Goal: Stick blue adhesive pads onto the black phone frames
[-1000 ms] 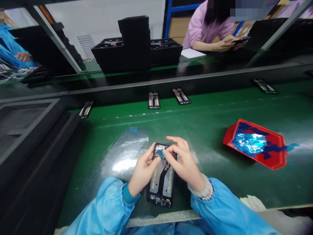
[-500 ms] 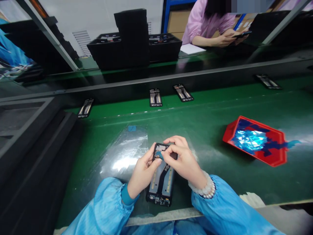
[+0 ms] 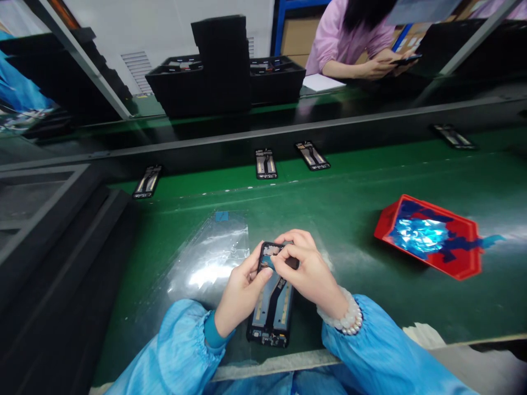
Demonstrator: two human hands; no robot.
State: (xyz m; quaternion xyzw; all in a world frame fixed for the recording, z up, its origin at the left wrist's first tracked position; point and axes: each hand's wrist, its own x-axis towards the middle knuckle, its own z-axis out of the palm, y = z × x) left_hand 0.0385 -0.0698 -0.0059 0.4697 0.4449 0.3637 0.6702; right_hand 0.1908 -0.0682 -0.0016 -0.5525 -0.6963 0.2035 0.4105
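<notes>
Between both hands [image 3: 237, 295] [image 3: 310, 274], an open phone [image 3: 270, 308]

White glare burns across the clear sheet [image 3: 209, 269] before you and glints off blue film [image 3: 424, 236]; your fingers [image 3: 284, 268] are softly lit, while dark trays [image 3: 74, 263] at left sink into blurred shadow.

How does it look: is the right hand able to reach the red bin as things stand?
Probably yes: the right hand is at the opened phone, but nothing seems to stand between it and the red bin.
</notes>
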